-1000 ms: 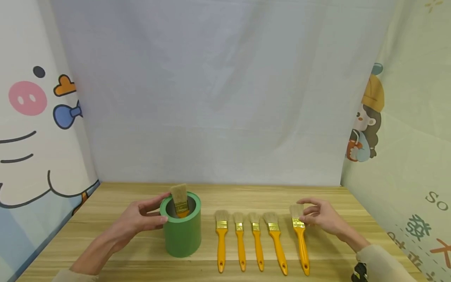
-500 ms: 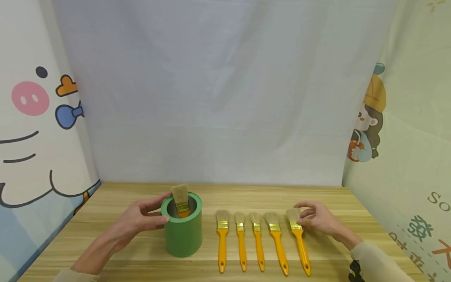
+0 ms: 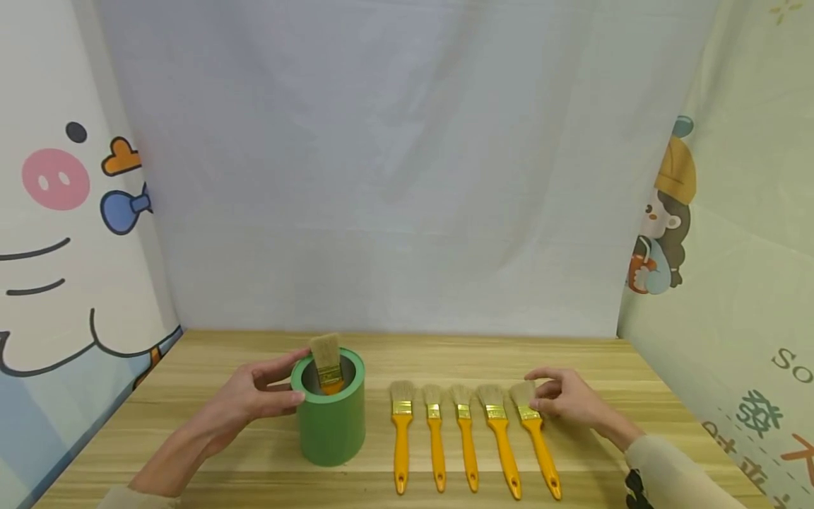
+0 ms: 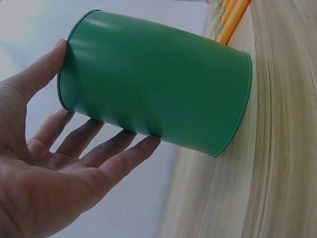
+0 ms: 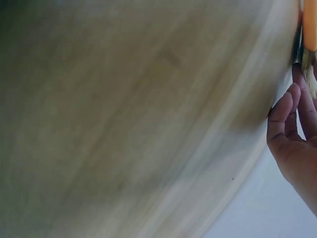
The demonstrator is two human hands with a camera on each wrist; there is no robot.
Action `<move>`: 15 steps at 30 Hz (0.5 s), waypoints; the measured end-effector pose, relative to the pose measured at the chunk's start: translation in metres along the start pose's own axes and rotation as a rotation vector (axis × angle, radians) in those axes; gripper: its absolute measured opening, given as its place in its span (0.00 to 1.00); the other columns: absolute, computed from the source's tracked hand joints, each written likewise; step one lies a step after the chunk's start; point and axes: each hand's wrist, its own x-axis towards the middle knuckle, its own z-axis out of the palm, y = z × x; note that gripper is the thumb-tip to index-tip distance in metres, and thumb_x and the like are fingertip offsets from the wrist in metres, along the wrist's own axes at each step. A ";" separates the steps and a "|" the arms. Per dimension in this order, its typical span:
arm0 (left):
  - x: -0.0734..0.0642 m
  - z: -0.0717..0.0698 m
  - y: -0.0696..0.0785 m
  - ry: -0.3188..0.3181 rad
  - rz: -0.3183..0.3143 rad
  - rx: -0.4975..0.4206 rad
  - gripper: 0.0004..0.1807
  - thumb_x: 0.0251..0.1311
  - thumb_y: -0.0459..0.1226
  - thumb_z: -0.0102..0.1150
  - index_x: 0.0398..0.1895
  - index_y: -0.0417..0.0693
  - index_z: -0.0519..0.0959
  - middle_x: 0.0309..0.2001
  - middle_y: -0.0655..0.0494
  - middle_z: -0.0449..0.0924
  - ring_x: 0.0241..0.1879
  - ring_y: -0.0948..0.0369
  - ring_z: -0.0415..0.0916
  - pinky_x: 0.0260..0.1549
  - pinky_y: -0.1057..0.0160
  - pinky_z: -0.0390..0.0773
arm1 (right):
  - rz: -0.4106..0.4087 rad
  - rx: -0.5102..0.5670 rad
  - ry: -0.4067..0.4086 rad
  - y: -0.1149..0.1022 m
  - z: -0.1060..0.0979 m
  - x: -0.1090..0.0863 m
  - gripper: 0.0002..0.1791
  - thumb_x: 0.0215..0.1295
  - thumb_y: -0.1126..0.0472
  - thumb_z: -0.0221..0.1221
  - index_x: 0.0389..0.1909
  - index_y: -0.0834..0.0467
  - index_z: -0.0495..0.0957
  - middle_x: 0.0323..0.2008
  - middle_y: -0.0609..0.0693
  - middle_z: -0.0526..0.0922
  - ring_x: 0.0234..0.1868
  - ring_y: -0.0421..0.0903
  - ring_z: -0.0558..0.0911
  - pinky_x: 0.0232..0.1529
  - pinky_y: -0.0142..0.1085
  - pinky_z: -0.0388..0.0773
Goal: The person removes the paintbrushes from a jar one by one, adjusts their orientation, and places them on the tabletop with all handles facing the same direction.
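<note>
A green can (image 3: 332, 431) stands upright on the table, with a paintbrush (image 3: 326, 353) in it, bristles up. My left hand (image 3: 254, 392) holds the can from its left side, thumb and fingers spread round it near the rim; in the left wrist view, the fingertips touch the green wall (image 4: 153, 79). To the right of the can several yellow-handled paintbrushes lie in a row, bristles away from me. My right hand (image 3: 566, 399) holds the bristle end of the rightmost paintbrush (image 3: 540, 449) between thumb and fingers. The right wrist view catches only part of this hand (image 5: 297, 134) at its edge.
Beside the rightmost brush lies another wide paintbrush (image 3: 502, 442), its bristles close by. Two narrow brushes and a wide paintbrush (image 3: 400, 438) lie nearer the can. A pale cloth (image 3: 394, 177) hangs behind the wooden table (image 3: 445, 353), with printed cloths at both sides.
My right hand has moved left, shifting the bristle end of the rightmost paintbrush toward its neighbour, so that the brush now slants more. The left hand and can have stayed in place.
</note>
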 end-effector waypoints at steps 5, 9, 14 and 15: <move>0.001 0.000 -0.001 -0.001 0.004 0.003 0.43 0.70 0.36 0.68 0.83 0.42 0.59 0.81 0.37 0.53 0.73 0.33 0.61 0.57 0.49 0.82 | -0.032 -0.049 0.010 0.004 0.001 0.002 0.24 0.67 0.74 0.66 0.60 0.80 0.72 0.38 0.64 0.88 0.34 0.43 0.86 0.33 0.33 0.81; 0.001 0.000 -0.002 -0.002 0.003 0.004 0.43 0.70 0.36 0.68 0.84 0.42 0.58 0.81 0.37 0.53 0.73 0.33 0.61 0.57 0.49 0.82 | -0.047 -0.066 0.012 0.007 0.000 0.003 0.23 0.66 0.74 0.67 0.59 0.80 0.73 0.38 0.62 0.88 0.33 0.41 0.84 0.32 0.32 0.79; 0.001 0.000 -0.002 -0.002 -0.002 0.005 0.43 0.70 0.36 0.68 0.84 0.42 0.58 0.81 0.37 0.53 0.73 0.33 0.61 0.57 0.49 0.82 | -0.076 -0.094 0.006 0.007 0.000 0.003 0.23 0.67 0.73 0.68 0.58 0.80 0.75 0.37 0.60 0.87 0.30 0.40 0.80 0.30 0.31 0.76; 0.001 0.000 -0.002 -0.002 -0.002 0.006 0.43 0.70 0.36 0.68 0.84 0.43 0.58 0.81 0.37 0.53 0.73 0.33 0.61 0.57 0.48 0.82 | -0.079 -0.099 0.007 0.007 0.000 0.003 0.23 0.67 0.72 0.68 0.58 0.79 0.75 0.36 0.59 0.87 0.29 0.40 0.79 0.29 0.31 0.76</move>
